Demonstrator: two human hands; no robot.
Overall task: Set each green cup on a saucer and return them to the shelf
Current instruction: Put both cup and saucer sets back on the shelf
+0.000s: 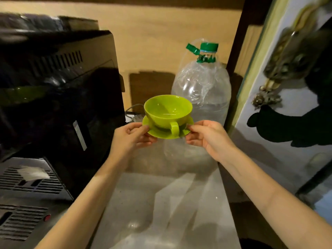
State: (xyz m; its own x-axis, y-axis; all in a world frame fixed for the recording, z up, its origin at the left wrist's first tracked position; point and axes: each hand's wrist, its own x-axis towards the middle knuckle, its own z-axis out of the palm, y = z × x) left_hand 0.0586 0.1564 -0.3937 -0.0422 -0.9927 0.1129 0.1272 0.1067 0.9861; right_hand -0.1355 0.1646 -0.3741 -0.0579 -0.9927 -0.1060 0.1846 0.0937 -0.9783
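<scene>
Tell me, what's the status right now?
Left hand and right hand pinching saucer by opposite edges. Green cup upright on it, handle toward camera. Big water bottle right behind.

Single head-worn, wide-angle view, looking forward and downward from above the person's forearms, which enter from the lower edge and converge near frame centre, where the hands (left hand (133,136), right hand (208,136)) meet at close range. The camera faces a wooden back wall (161,42) across a pale surface (161,203), with a dark appliance (59,97) filling the left side and a clear plastic bottle (203,90) standing just beyond the hands. Lens distortion bends the vertical edges at right, and there is no second view to share coverage.
</scene>
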